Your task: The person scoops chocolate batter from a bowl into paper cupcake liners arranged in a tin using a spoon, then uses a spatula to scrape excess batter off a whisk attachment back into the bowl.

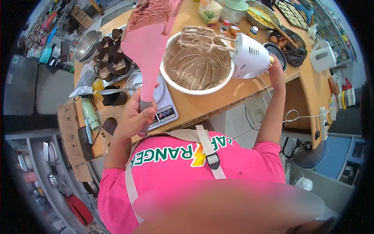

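Note:
My left hand (138,113) grips a pink spatula (147,58) by its grey-and-pink handle, its broad blade raised and smeared with brown mixture. My right hand (276,72) is closed on a white hand mixer (251,58), whose batter-coated beaters (194,39) are held over the far part of a white bowl (196,76) with brown creamy mixture inside. A kitchen scale (165,111) is partly behind my left hand, and a metal spoon (111,91) lies beside that hand.
Left: dark paper cups (109,52), steel bowls (85,45), cardboard (68,128). Back: pot (230,11), yellow-filled bowl (257,15), tray (290,13). Right: eggs (280,43), white jug (322,56), power strip (323,123), mixer cord (265,85). The wooden table's front edge (218,115) runs before me.

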